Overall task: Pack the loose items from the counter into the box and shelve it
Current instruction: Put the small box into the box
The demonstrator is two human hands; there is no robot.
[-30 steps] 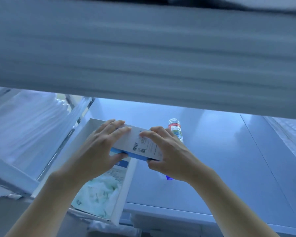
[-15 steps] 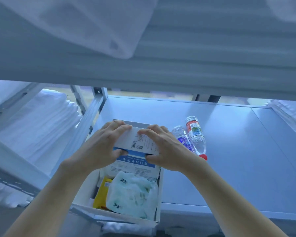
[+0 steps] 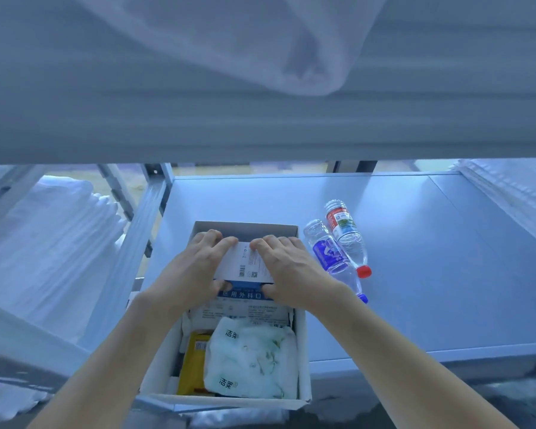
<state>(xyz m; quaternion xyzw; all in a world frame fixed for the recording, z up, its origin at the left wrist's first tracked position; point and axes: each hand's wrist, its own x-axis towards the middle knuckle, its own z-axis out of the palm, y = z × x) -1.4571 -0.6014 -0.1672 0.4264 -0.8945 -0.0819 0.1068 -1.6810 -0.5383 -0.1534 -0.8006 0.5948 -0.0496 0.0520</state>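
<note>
Fingers [image 3: 220, 243] grip small carton [image 3: 248, 264] inside packed box [image 3: 302, 342].

Blue-capped bottle [image 3: 334, 261] partly behind wrist

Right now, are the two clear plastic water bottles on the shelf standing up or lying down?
Lying down. Both clear plastic water bottles rest on their sides on the grey shelf, touching, caps toward the camera, right of the white box.
</note>
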